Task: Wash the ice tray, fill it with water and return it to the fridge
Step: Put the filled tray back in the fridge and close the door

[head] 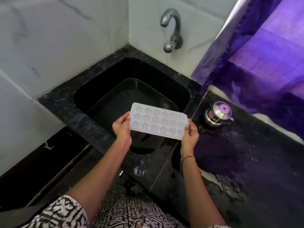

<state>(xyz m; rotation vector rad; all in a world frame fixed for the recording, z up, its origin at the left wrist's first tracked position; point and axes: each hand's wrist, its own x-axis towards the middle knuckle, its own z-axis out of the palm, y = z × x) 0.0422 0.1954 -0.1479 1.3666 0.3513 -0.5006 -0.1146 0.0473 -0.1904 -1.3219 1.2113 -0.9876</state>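
Both arms reach forward. The left hand (121, 127) pinches the left short end of the ice tray (159, 121), thumb on top. The right hand (190, 134) grips the right end the same way. The tray is held flat, cups up, above the black sink (105, 89), below the tap (171, 30). A small steel pot (217, 115) stands on the counter (246, 162) to the right; its red label cannot be read.
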